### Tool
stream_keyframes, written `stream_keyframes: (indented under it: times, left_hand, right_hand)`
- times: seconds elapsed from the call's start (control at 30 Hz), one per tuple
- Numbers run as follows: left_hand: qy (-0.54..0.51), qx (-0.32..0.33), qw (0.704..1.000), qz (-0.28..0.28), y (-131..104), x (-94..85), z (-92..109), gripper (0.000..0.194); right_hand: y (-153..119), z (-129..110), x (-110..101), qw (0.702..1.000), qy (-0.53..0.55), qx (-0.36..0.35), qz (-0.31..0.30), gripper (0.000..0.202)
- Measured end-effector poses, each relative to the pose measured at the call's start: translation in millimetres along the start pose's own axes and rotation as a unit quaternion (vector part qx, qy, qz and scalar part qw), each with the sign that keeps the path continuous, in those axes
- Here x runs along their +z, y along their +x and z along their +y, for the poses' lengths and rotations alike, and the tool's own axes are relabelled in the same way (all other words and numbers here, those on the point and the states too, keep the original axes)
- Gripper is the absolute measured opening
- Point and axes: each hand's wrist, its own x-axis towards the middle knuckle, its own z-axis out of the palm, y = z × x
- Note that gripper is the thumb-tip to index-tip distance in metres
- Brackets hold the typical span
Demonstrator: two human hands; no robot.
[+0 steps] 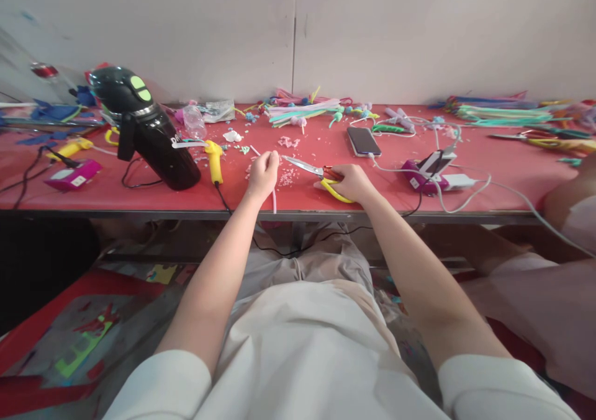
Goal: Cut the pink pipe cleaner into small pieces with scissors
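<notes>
My left hand (264, 173) is closed in a pinch on a thin pale pink strip (274, 201), whose lower end hangs toward the table's front edge. My right hand (349, 183) is wrapped round the yellow and red handles of the scissors (305, 166). The scissor blades point left, their tips close to the fingertips of my left hand. Small pink scraps (287, 177) lie scattered on the red table (307, 198) between and under both hands.
A black bottle (158, 147) and a yellow glue gun (215, 162) stand left of my hands. To the right are a phone (364, 141) with a white cable and a purple power block (416, 177). Fuzzy sticks (305, 111) lie behind. A person's arm (570, 190) is at far right.
</notes>
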Motion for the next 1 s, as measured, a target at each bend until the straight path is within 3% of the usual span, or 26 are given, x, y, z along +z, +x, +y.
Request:
stream_keyframes:
  times: [1.0]
  left_hand:
    - [-0.003, -0.009, 1.000, 0.001, 0.3, 0.0, -3.5, 0.060]
  right_hand:
    - [-0.6, 0.7, 0.8, 1.000, -0.003, 0.010, 0.002, 0.074]
